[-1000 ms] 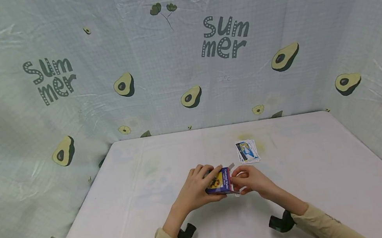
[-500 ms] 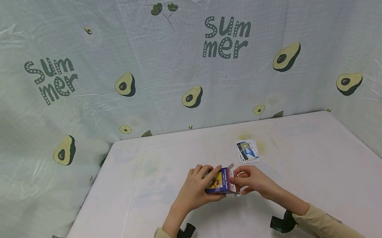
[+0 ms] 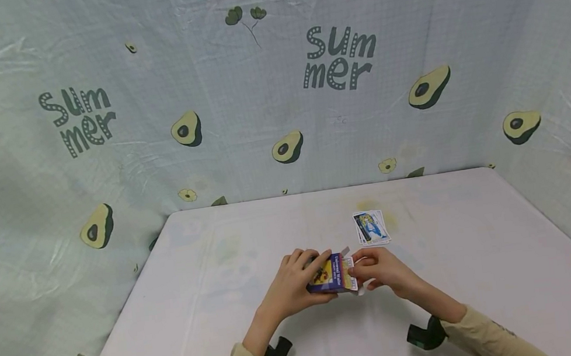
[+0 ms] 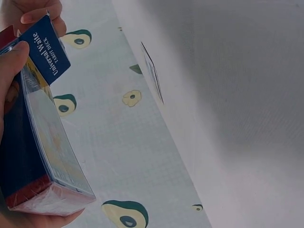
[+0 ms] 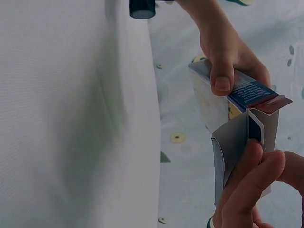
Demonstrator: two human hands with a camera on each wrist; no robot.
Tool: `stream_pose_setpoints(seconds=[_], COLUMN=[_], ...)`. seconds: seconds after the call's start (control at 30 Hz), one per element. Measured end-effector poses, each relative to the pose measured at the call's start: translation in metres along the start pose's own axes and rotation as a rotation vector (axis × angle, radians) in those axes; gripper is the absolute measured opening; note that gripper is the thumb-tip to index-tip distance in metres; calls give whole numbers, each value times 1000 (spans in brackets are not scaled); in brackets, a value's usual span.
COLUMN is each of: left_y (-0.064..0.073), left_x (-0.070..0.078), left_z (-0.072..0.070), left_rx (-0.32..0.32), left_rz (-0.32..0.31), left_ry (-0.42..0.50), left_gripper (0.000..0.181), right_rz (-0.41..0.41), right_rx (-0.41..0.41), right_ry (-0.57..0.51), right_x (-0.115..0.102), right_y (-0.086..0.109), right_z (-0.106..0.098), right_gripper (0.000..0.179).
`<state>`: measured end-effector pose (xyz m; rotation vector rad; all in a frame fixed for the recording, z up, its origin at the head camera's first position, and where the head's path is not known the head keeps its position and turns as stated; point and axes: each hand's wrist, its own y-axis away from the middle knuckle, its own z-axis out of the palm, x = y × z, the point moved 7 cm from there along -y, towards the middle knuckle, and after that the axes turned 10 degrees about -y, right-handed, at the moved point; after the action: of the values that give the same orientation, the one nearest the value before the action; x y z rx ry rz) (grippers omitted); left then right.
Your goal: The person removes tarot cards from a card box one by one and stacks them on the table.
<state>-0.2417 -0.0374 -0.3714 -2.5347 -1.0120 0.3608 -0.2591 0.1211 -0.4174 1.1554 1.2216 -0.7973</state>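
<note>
My left hand point(image 3: 292, 283) grips a blue and yellow tarot card box point(image 3: 324, 273) lettered "Universal Waite", held above the table. In the left wrist view the box's end flap point(image 4: 47, 50) stands folded out. My right hand point(image 3: 383, 272) is at the box's open end, thumb and fingers pinching tarot cards point(image 3: 350, 276) that stick partly out. From the right wrist view, its fingers point(image 5: 254, 154) reach into the opening between the raised flaps, where a dark card back point(image 5: 255, 127) shows. How many cards it pinches is hidden.
A small stack of picture cards point(image 3: 371, 227) lies on the white table point(image 3: 250, 235) behind the hands. An avocado-print sheet point(image 3: 233, 90) hangs behind and beside the table. Dark wrist cameras point(image 3: 426, 334) hang under both forearms.
My right hand has shifted slightly right, away from the box, and more of the cards shows at the open end. The left hand and box have stayed nearly in place.
</note>
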Motion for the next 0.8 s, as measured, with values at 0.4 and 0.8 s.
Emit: stream_pose_setpoints(seconds=[0.4, 0.8], left_y=[1, 2], left_x=[-1, -1], left_z=[0, 1], left_rx=[-4, 11], left_rz=[-9, -5], left_ry=[14, 0], left_gripper=[76, 77], right_rz=[25, 48], right_rx=[51, 89], right_ry=[14, -5], right_x=[0, 5], right_y=[2, 3], right_z=[-7, -12], right_gripper=[51, 43])
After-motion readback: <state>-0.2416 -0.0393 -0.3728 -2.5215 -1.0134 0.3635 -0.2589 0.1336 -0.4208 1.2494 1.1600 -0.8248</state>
